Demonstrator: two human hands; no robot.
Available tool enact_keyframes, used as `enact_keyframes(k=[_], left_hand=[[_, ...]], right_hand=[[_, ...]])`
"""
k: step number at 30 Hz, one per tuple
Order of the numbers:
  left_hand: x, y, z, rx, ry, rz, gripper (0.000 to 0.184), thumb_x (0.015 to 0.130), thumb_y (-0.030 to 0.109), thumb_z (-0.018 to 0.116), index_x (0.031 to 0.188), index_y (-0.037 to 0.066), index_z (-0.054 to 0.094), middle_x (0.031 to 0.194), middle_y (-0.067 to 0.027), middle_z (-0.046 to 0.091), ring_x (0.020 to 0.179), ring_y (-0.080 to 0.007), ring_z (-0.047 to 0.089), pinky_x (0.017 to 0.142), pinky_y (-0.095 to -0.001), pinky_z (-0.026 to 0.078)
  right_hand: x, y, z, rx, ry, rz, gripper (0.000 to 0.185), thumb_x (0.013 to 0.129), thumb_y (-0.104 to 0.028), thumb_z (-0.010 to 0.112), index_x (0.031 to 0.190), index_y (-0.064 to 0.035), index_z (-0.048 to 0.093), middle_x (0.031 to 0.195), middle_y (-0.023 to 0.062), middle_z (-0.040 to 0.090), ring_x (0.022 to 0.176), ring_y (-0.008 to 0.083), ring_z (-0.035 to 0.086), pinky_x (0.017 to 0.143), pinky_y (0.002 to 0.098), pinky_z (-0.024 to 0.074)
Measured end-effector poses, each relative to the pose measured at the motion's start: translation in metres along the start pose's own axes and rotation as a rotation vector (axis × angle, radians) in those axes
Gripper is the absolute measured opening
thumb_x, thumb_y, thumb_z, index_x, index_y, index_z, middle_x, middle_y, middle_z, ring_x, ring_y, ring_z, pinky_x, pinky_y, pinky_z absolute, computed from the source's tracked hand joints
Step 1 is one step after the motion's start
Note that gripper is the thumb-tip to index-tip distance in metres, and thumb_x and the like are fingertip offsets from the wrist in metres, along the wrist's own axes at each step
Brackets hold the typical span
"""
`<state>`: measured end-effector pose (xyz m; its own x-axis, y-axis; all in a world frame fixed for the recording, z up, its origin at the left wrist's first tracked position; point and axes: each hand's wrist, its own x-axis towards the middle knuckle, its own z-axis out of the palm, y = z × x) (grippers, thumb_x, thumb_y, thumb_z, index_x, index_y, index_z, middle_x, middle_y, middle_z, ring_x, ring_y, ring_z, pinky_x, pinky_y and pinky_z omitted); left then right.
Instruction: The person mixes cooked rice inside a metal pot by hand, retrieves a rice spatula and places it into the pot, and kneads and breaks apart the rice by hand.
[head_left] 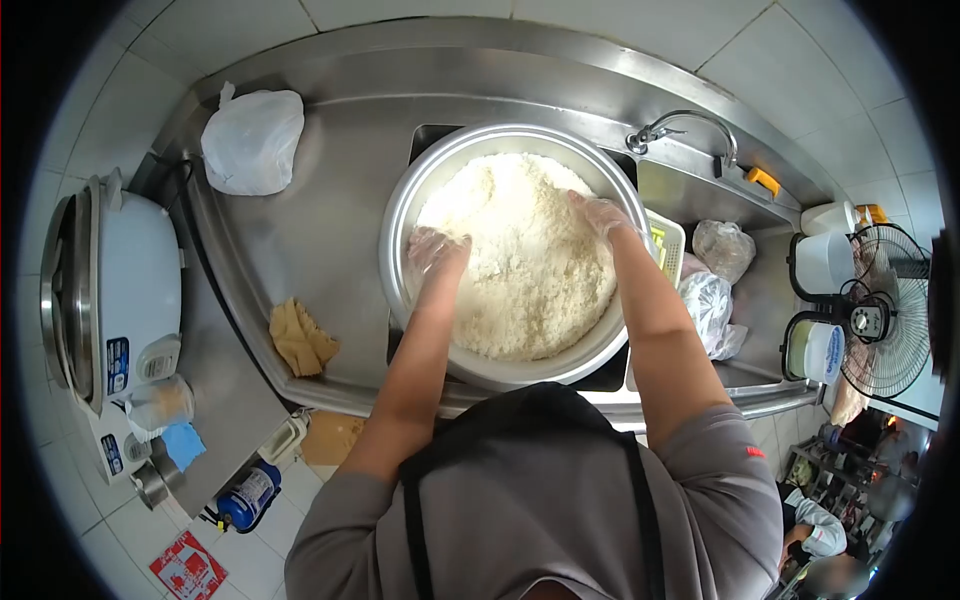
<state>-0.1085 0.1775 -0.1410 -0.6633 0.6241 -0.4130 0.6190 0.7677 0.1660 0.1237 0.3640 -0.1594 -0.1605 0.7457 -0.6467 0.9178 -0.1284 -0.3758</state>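
Gloved left hand (437,250) and right hand (603,213) touch white rice (525,265) inside round metal basin (515,138); cannot tell whether fingers are spread or closed.

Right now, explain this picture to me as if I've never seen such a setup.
There's no robot here: a person works with two hands, and one camera worn on the head looks forward and down. The left hand and right hand, both in thin clear gloves, touch what looks like rice at opposite sides of a big pot. Their undersides are hidden, so I can't tell whether either hand holds any. The pot sits over a sink in a steel counter. On the counter, to the left, lie a white bag and a tan cloth; a tap stands at the back, to the right.
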Motion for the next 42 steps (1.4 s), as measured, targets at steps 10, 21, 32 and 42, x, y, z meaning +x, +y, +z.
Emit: enact_keyframes(k=[10,21,32,42], left_hand=[[-0.032,-0.019,0.008,-0.222,0.06,0.179,0.096,0.074,0.057,0.058,0.134,-0.009,0.021,0.137,-0.0241,0.03,0.13,-0.0333,0.026,0.107,-0.0403,0.022],[-0.008,0.071,-0.057,-0.236,-0.061,1.053,0.126,0.05,0.044,0.082,0.142,0.009,0.004,0.146,-0.0208,0.009,0.135,-0.0356,0.008,0.111,-0.0422,0.01],[0.025,0.13,-0.069,0.834,-0.255,1.662,0.101,0.046,0.038,0.08,0.131,0.012,0.032,0.13,-0.0107,0.04,0.125,-0.0294,0.032,0.104,-0.0456,0.023],[0.021,0.109,0.008,0.239,0.005,1.378,0.049,0.064,0.035,0.067,0.101,0.006,0.052,0.1,-0.0112,0.053,0.102,-0.0285,0.047,0.088,-0.0384,0.041]], right_hand=[[0.076,0.05,0.024,0.621,-0.16,-0.15,0.07,0.086,-0.06,0.038,0.138,-0.0133,0.032,0.142,0.0072,0.03,0.133,0.0249,0.02,0.108,0.0389,0.0163],[0.01,0.029,0.007,0.376,-0.279,-0.584,0.07,0.085,-0.055,0.043,0.136,-0.0079,0.03,0.14,0.0099,0.031,0.127,0.026,0.031,0.103,0.0341,0.0257],[-0.122,-0.047,0.012,-0.361,0.11,-0.437,0.09,0.058,-0.07,0.061,0.11,0.0036,0.056,0.098,0.0221,0.06,0.102,0.0336,0.054,0.09,0.0386,0.0393],[-0.078,-0.03,0.071,-0.493,0.5,-0.354,0.038,0.078,-0.027,0.052,0.11,-0.006,0.049,0.108,0.0123,0.054,0.108,0.0286,0.049,0.095,0.0455,0.0335]])
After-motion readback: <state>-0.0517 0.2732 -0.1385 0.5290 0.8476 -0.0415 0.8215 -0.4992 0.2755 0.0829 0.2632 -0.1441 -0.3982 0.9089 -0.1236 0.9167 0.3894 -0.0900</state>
